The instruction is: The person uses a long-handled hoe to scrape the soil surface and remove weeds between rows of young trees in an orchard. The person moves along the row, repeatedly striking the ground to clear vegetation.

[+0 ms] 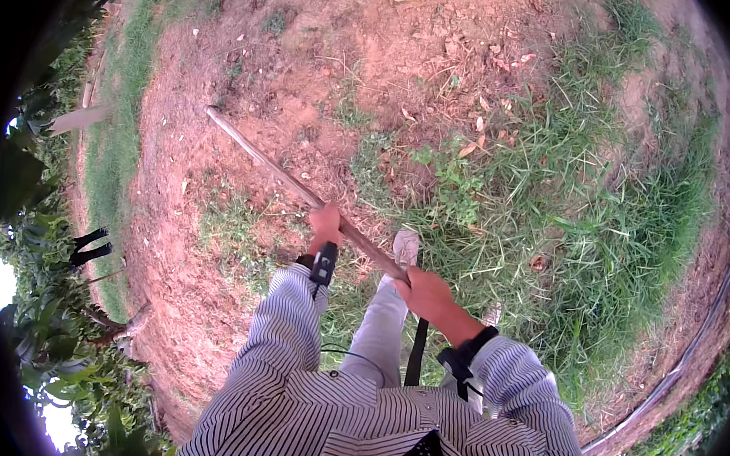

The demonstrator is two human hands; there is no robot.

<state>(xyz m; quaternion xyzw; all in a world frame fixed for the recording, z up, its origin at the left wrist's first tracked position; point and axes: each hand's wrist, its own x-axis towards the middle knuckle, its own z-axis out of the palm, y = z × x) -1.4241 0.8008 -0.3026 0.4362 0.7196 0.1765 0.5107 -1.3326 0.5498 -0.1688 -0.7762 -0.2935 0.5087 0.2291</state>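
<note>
A long wooden handle (268, 162) slants from upper left down to my waist. Partway along it, my left hand (326, 221) is closed around the wood. My right hand (429, 293) grips the near end, close to my leg. The far end meets the bare reddish soil (286, 85); whether a tool head is fixed there I cannot tell. Both wrists carry strapped black devices, the left one (323, 264) lying over a striped cuff. My pale shoe (406, 246) rests at the edge of the grass, just beyond the handle's near end.
Tall green grass (640, 232) grows to the right, with a low leafy weed (458, 183) nearer the middle. A black hose (721, 300) curves along the right rim. Leafy branches (40, 308) line the left. Two dark leg-like shapes (91, 249) stand by the left grass strip.
</note>
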